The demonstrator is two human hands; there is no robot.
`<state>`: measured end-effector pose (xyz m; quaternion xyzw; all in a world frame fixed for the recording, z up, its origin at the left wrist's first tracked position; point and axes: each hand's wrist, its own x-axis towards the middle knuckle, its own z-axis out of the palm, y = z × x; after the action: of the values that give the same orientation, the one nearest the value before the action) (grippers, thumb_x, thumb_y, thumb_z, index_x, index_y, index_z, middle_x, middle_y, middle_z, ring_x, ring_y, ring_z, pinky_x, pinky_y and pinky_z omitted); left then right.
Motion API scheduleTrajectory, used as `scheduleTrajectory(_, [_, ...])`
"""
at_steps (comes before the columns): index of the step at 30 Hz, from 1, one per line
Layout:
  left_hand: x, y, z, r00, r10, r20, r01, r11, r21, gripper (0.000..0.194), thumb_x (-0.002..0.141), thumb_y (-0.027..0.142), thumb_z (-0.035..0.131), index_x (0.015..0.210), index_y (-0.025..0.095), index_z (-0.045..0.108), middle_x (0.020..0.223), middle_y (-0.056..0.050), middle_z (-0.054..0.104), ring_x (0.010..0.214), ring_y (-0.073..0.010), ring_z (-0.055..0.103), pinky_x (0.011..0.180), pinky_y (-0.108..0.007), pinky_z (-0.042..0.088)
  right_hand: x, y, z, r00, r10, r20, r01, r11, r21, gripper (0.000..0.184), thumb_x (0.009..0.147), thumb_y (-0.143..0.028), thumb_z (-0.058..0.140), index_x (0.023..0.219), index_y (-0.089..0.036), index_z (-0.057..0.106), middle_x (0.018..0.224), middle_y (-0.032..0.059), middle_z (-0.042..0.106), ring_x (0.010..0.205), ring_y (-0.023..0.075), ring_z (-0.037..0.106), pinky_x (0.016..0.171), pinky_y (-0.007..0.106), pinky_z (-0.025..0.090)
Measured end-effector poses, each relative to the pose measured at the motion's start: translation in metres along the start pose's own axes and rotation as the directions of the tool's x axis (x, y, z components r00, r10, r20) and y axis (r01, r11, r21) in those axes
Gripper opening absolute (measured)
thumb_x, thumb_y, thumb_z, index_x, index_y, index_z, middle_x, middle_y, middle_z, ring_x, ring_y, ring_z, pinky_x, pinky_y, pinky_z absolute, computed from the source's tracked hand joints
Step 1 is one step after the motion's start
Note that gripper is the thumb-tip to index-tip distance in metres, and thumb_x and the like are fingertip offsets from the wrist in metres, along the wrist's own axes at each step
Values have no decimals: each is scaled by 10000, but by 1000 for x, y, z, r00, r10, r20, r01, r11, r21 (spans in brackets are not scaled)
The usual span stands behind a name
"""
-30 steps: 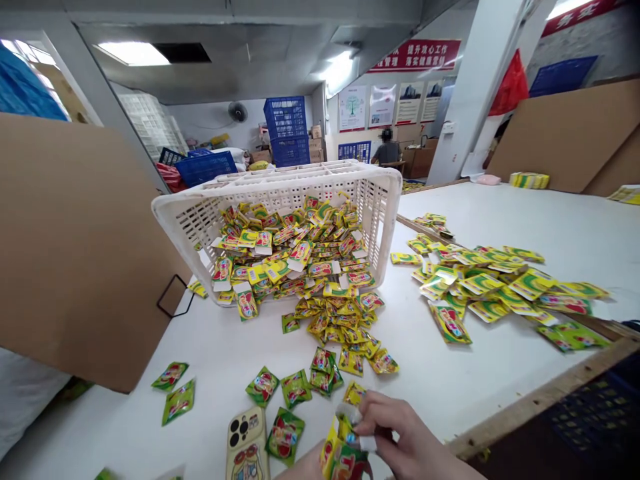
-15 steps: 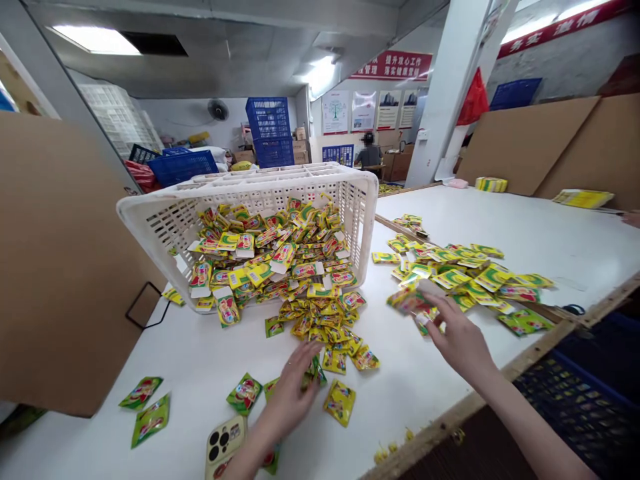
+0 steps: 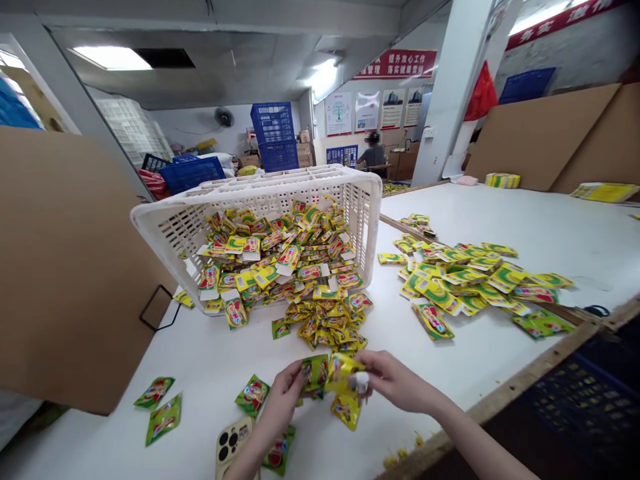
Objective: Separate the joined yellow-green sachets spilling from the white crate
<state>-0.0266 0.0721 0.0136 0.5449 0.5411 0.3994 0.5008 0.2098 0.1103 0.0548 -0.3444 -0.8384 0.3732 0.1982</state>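
Pinched in my left hand (image 3: 284,393) is a green sachet (image 3: 315,373), held just above the white table. My right hand (image 3: 390,381) grips a yellow sachet (image 3: 341,371) close against the green one. A white covering wraps one right fingertip. Just below lies another yellow sachet (image 3: 346,409). Beyond my hands, yellow sachets (image 3: 327,323) are heaped before a white plastic basket (image 3: 373,200) tipped on its side, with small yellow boxes (image 3: 287,259) spilling from it. Near my left wrist lie a green sachet (image 3: 251,395) and a phone (image 3: 231,443), partly covered by my forearm.
More yellow boxes (image 3: 455,273) are piled to the right, beside a green packet (image 3: 543,323). Two green sachets (image 3: 164,419) lie at the left. A cardboard sheet (image 3: 75,267) stands along the left side. A wooden edge (image 3: 480,407) borders the table; a person (image 3: 373,155) sits far behind.
My right hand has left the box pile, where a box now lies, and moved left to meet my left hand. It now holds a yellow sachet. My left hand has lifted a green sachet.
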Motion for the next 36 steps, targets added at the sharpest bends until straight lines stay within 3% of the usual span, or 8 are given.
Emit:
scheduleTrajectory(7, [-21,23,20,999,-17,47,30,957,-290,413,761,513,544,941,142,579,811,-49,640,775,-196,589,719,-317,487,22,-29,12,999,-36,1,36,999,17,151,699,-33,426,711,-172,482,620,-34,494,615,118,512,581,235,418])
scheduleTrajectory(14, [8,18,45,967,224,-123,-200,963,179,441,861,495,331,787,133,572,885,-91,563,839,-210,566,742,-315,477,13,-1,35,971,209,-112,-87,754,651,386,755,-407,549,1072,-199,475,978,64,577,755,177,598,573,307,519])
scheduleTrajectory(17, [47,36,56,944,314,-105,-261,901,348,393,885,426,303,790,154,570,949,-90,530,950,-203,517,837,-314,434,-3,22,25,930,276,-241,-119,850,513,235,833,-349,423,884,-157,548,685,8,582,548,152,579,524,303,498])
scheduleTrajectory(20, [103,62,72,932,360,-28,-302,818,490,261,878,354,381,952,168,548,997,-75,550,1014,-199,481,932,-351,363,-27,43,13,885,236,-402,-250,968,16,182,812,-121,368,903,-163,520,702,19,586,590,162,578,553,286,469])
scheduleTrajectory(23, [156,80,95,943,331,36,-284,742,608,255,826,301,517,1029,149,534,1122,-83,524,1132,-241,412,996,-454,282,-46,57,15,889,144,-434,-354,816,-456,338,709,36,346,922,-165,515,832,83,620,752,201,578,610,281,456])
scheduleTrajectory(30, [194,80,116,990,127,65,-138,744,654,317,809,306,558,1080,148,515,1190,-87,484,1107,-260,444,947,-511,336,-58,65,27,940,102,-325,-272,798,-538,343,686,40,413,925,-163,552,827,68,642,751,188,581,629,253,467])
scheduleTrajectory(33, [177,77,96,989,83,121,-137,823,551,339,788,266,571,1089,137,486,1168,-104,491,1073,-252,463,928,-474,357,-61,54,9,937,89,-337,-217,905,-365,295,703,13,425,881,-179,559,803,30,620,745,157,583,661,244,473])
scheduleTrajectory(36, [136,76,73,968,33,247,-123,927,355,435,757,230,558,1149,134,398,1079,-114,553,942,-211,533,846,-379,419,-56,34,-18,872,201,-446,-122,972,200,114,803,-155,459,890,-168,532,722,6,555,596,127,549,535,245,477])
